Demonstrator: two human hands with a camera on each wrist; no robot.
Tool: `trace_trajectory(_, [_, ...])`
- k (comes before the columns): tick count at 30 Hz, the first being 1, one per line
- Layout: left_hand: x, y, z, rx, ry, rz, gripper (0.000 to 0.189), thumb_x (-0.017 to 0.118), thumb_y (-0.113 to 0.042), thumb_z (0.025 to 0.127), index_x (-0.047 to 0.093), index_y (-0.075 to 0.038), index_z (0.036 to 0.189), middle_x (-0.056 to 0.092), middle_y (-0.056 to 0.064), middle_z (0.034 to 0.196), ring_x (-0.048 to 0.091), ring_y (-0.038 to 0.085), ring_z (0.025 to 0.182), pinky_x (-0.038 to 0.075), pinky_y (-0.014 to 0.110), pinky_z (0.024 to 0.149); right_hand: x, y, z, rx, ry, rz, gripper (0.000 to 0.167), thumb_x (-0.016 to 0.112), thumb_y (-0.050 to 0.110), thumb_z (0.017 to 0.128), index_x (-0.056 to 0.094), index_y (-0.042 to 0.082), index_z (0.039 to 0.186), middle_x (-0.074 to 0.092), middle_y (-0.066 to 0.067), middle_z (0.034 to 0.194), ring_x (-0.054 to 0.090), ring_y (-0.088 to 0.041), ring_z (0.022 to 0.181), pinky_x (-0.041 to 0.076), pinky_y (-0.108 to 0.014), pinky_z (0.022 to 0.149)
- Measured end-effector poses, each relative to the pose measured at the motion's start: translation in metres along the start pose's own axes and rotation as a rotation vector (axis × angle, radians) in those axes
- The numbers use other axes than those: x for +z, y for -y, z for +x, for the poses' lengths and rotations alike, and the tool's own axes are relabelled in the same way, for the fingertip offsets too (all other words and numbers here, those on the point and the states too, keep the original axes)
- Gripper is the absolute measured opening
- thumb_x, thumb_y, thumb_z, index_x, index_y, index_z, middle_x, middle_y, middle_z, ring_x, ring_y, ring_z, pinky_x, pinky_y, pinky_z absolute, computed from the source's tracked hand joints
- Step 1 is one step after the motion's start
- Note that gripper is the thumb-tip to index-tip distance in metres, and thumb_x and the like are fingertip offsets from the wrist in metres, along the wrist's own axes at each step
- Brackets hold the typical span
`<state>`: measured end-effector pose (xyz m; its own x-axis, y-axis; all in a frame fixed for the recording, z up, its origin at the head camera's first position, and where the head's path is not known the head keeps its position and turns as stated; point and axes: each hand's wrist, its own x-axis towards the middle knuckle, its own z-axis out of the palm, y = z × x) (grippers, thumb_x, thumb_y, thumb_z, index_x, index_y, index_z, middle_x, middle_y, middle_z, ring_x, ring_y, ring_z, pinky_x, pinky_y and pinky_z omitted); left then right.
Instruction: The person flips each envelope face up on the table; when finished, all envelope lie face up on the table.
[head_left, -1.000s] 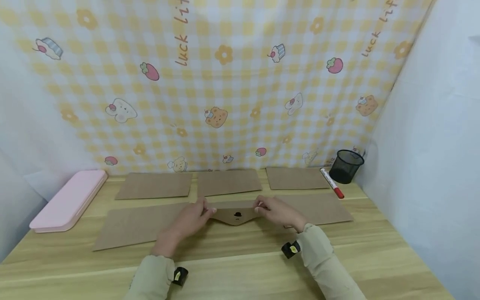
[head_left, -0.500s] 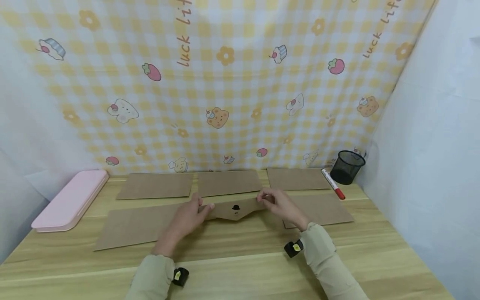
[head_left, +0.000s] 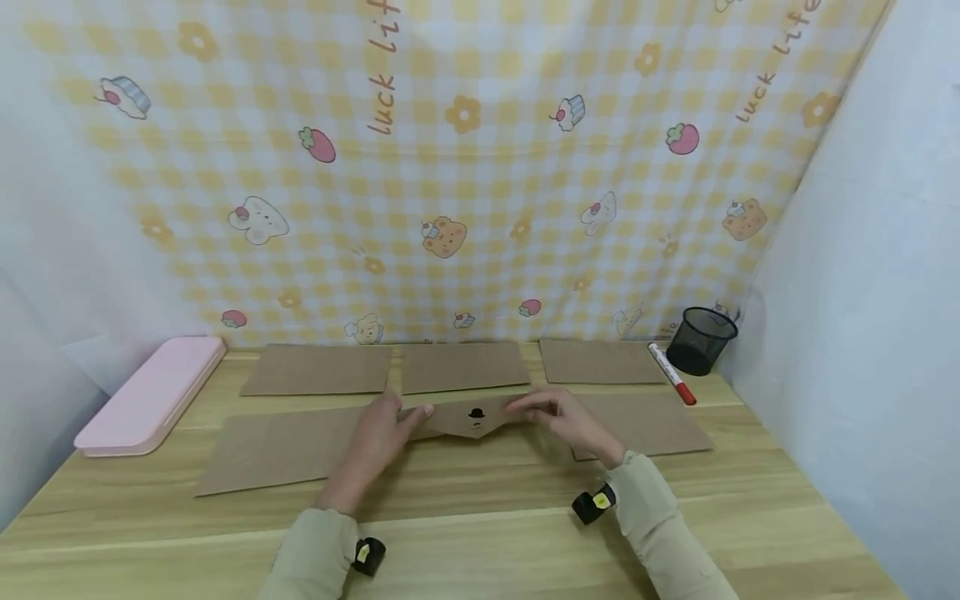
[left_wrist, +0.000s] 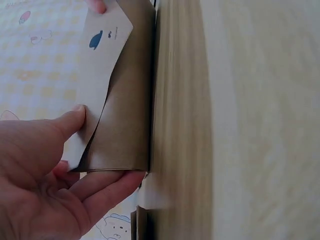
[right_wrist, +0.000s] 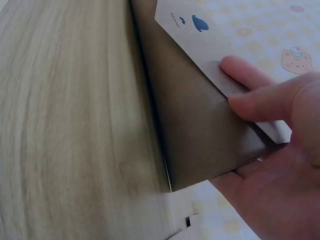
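Note:
A brown kraft paper envelope (head_left: pixel 459 417) with a pointed flap is held near the middle of the table. A small black hat and moustache are printed on the flap (left_wrist: pixel 95 65). My left hand (head_left: pixel 375 437) grips the envelope's left end, thumb on the flap and fingers behind and under the end. At the right end, my right hand (head_left: pixel 568 423) holds it with several fingers behind, seen in the right wrist view. The right index finger and thumb (right_wrist: pixel 257 106) lie on the flap near its slanting edge. The flap stands slightly apart from the body at the left end.
Three brown envelopes, left (head_left: pixel 315 369), middle (head_left: pixel 465 367) and right (head_left: pixel 603 361), lie in a back row. Two more lie in front, at left (head_left: pixel 277 450) and right (head_left: pixel 652 425). A pink case (head_left: pixel 150 396), a red-capped marker (head_left: pixel 671 372) and a black mesh cup (head_left: pixel 700 340) stand around them.
The envelope has tipped so its printed flap faces the head camera more fully. My right index finger has stretched out along the flap. The head view has shifted slightly.

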<state>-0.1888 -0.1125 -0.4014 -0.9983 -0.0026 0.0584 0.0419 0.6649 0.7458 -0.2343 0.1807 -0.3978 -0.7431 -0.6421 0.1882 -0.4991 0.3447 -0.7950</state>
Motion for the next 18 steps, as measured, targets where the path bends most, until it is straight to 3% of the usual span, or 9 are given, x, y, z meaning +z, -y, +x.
trace_trajectory(3, [0.000, -0.001, 0.001, -0.014, -0.076, -0.052, 0.051, 0.066, -0.040, 0.085, 0.030, -0.009, 0.065, 0.023, -0.002, 0.057, 0.024, 0.011, 0.050, 0.025, 0.024, 0.045, 0.002, 0.005, 0.000, 0.032, -0.047, 0.006, 0.033, 0.045, -0.010, 0.091, 0.067, 0.005, 0.111, 0.062, -0.009, 0.116, 0.053, -0.008, 0.066, 0.043, -0.022, 0.058])
trace_trajectory(6, [-0.001, -0.002, 0.002, -0.009, -0.167, -0.078, 0.057, 0.069, -0.045, 0.080, 0.028, -0.011, 0.061, 0.020, -0.004, 0.054, 0.021, 0.010, 0.048, 0.022, 0.022, 0.044, 0.003, 0.023, -0.002, 0.077, -0.092, 0.040, 0.035, 0.040, -0.012, 0.092, 0.065, 0.002, 0.112, 0.060, -0.013, 0.119, 0.031, -0.002, 0.043, 0.030, -0.019, 0.043])
trace_trajectory(7, [-0.001, -0.003, 0.002, -0.008, -0.192, -0.080, 0.058, 0.070, -0.046, 0.079, 0.029, -0.011, 0.060, 0.020, -0.004, 0.053, 0.020, 0.009, 0.048, 0.022, 0.022, 0.043, 0.003, 0.029, -0.002, 0.088, -0.105, 0.047, 0.035, 0.039, -0.012, 0.092, 0.064, 0.001, 0.113, 0.059, -0.015, 0.120, 0.023, -0.002, 0.040, 0.026, -0.018, 0.040])
trace_trajectory(10, [-0.002, -0.003, 0.002, -0.003, -0.229, -0.088, 0.059, 0.071, -0.050, 0.076, 0.030, -0.011, 0.057, 0.022, -0.004, 0.051, 0.020, 0.009, 0.047, 0.023, 0.022, 0.043, 0.003, 0.042, -0.002, 0.107, -0.132, 0.051, 0.035, 0.037, -0.014, 0.090, 0.063, -0.003, 0.112, 0.059, -0.017, 0.118, 0.023, -0.002, 0.039, 0.026, -0.017, 0.040])
trace_trajectory(18, [-0.003, -0.003, 0.002, 0.035, -0.279, -0.060, 0.065, 0.071, -0.056, 0.072, 0.027, -0.014, 0.050, 0.018, -0.007, 0.048, 0.015, 0.008, 0.046, 0.023, 0.022, 0.043, 0.005, 0.040, 0.001, 0.072, -0.185, 0.068, 0.033, 0.038, -0.016, 0.089, 0.064, -0.005, 0.107, 0.062, -0.018, 0.109, 0.024, -0.004, 0.042, 0.027, -0.018, 0.042])
